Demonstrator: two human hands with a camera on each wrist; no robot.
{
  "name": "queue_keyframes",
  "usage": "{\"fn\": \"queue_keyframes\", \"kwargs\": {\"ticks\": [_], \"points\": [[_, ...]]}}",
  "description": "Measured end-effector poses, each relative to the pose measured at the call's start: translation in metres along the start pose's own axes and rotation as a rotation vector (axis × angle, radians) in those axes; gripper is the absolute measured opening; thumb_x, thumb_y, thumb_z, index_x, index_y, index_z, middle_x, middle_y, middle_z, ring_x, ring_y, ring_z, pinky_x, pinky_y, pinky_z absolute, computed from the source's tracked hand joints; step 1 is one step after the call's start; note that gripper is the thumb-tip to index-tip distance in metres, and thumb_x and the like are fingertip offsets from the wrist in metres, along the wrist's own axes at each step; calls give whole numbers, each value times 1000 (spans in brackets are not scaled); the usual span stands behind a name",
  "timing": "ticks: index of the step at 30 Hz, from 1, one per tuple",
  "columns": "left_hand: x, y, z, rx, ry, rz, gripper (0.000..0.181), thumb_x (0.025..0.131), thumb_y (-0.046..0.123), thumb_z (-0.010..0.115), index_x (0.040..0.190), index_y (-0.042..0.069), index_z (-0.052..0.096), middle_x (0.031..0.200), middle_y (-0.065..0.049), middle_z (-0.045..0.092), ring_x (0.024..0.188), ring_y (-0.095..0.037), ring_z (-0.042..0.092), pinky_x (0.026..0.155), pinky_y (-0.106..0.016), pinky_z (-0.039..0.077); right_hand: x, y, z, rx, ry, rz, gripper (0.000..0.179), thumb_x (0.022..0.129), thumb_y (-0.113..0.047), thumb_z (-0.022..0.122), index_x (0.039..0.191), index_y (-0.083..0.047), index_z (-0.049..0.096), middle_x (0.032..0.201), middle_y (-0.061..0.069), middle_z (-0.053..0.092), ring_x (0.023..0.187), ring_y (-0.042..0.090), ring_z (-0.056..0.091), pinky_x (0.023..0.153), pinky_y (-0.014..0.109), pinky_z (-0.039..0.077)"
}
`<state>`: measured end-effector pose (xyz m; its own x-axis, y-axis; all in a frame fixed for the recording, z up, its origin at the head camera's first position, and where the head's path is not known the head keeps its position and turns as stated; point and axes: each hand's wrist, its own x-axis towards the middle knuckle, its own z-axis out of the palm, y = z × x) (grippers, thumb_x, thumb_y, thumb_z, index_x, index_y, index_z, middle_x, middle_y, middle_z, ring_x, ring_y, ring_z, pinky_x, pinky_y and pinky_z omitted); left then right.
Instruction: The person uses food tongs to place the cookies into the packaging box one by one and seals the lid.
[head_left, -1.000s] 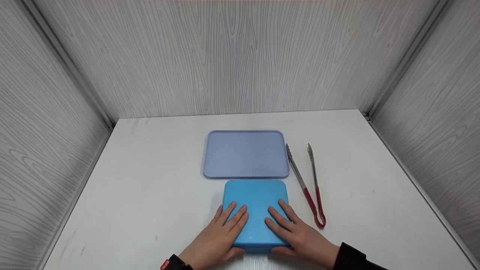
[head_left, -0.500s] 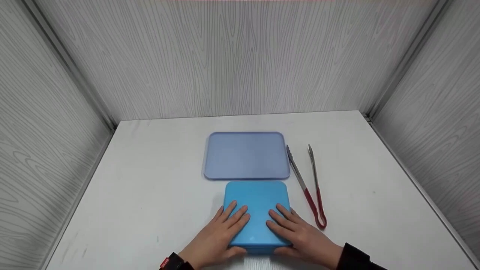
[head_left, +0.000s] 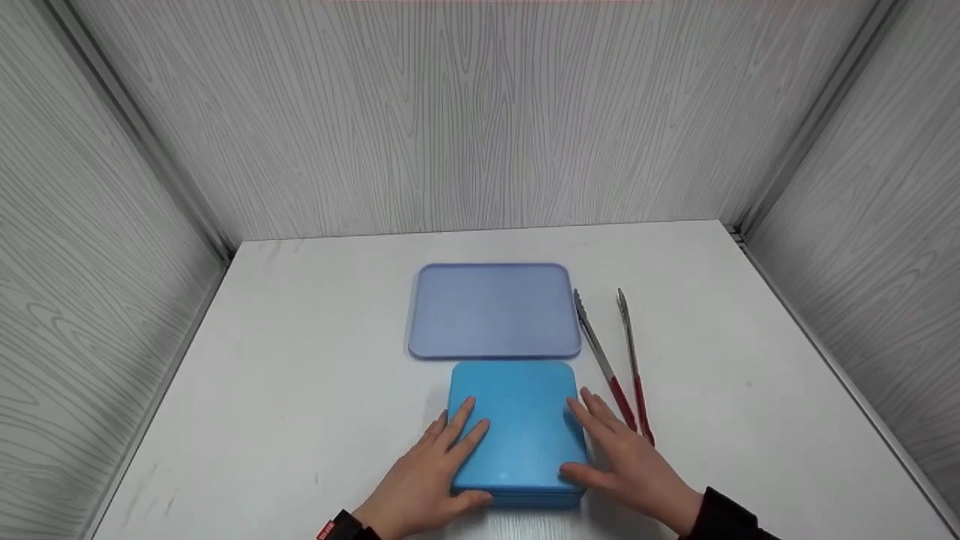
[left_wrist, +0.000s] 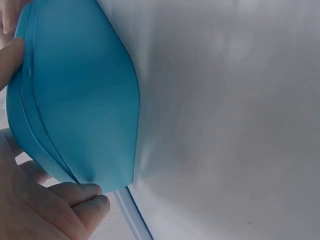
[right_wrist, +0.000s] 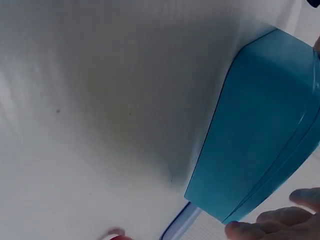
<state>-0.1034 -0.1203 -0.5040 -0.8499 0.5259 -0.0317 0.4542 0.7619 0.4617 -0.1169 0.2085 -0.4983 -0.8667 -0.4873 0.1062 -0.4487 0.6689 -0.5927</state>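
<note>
A blue lidded box (head_left: 517, 427) stands near the front middle of the table, its lid on. My left hand (head_left: 424, 472) rests on its left side, fingers spread over the lid and thumb at the front edge. In the left wrist view, some of those fingers lie against the box's side wall (left_wrist: 90, 100). At the right edge of the box is my right hand (head_left: 634, 469), its fingers extended along that side and the thumb at the lid's front right corner. Just behind the box lies a shallow pale blue-violet tray (head_left: 495, 311).
Metal tongs (head_left: 600, 356) with red handles lie spread to the right of the tray, their near end partly hidden behind my right hand. Grey wood-grain panels (head_left: 465, 112) enclose the white table (head_left: 315, 360) at the back and both sides.
My right hand has slid from the top of the lid outward to its right edge, now covering the near end of the tongs. My left hand stays about in place, its fingers spread wider.
</note>
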Motion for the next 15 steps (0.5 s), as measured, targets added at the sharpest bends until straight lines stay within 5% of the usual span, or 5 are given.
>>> {"fn": "queue_keyframes", "kwargs": {"ticks": [3,9,15], "points": [[0,2,1,-20,5,-5,91,92,72,57,163,22,29,172,-3,11,151,-46,24,112,-59,42,0,1,-2,76,-70,98,96,89,-63,70,163,-19,29,168,16,22,151,35,31,112,64,38],[-2,5,4,-2,51,16,90,93,70,56,162,16,32,171,-4,18,152,-45,24,113,-57,41,1,-2,1,73,-176,112,105,81,-66,76,163,-23,28,170,20,9,149,41,32,109,63,42],[-1,6,6,75,89,49,87,97,69,50,160,12,35,169,-7,24,149,-50,27,111,-55,44,0,-4,5,-17,-97,-42,85,87,-57,74,158,-22,43,167,17,24,148,45,33,106,59,47]]}}
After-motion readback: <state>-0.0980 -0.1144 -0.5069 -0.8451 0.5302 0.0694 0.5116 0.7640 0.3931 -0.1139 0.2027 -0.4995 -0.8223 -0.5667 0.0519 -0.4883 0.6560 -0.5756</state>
